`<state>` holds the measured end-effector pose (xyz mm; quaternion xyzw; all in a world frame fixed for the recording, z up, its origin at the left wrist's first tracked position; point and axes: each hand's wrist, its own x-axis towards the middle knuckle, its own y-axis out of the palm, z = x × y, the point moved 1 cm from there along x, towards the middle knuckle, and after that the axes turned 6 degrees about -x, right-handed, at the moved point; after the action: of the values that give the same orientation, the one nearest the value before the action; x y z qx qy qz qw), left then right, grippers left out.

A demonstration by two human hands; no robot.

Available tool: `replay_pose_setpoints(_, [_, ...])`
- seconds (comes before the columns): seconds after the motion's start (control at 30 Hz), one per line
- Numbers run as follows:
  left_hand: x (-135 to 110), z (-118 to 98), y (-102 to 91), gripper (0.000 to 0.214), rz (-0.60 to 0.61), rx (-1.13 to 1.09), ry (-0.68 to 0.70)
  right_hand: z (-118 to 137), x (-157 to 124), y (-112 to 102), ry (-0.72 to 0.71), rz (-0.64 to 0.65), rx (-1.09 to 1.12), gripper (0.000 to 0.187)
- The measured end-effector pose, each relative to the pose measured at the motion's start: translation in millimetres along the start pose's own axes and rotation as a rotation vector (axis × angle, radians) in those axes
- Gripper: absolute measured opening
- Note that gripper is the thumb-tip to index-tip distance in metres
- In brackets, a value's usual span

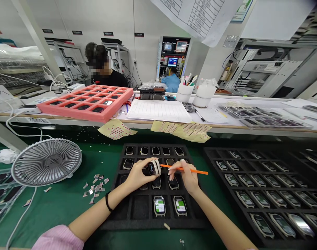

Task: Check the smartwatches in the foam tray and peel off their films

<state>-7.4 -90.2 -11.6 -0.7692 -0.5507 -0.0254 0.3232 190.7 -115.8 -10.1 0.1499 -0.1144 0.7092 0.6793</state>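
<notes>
I'm seeing my left hand (140, 175) curling partly closed around a smartwatch (153, 168), holding it tilted above the black foam tray (153, 225). My right hand (187, 177) is pinching an orange plastic stick (197, 170), steadying it with its tip just beside the watch at 9 o'clock. The tray's pockets are keeping the other watches (159, 206) separated, while a small fan (46, 162) is standing at 9 o'clock.

The small watch (153, 168), with a dark screen and a pale frame, is held tilted in the lower middle of the frame, and the thin orange pick (197, 171) lies almost level to the right, with its pointed end at the watch's edge.
</notes>
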Motion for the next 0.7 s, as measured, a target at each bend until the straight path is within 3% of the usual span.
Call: replay_pose_setpoints(0.7, [-1.5, -0.9, 0.9, 0.052, -0.001, 0.072, -0.006, 6.2, -1.6, 5.1, -0.037, -0.009, -0.002, 0.05])
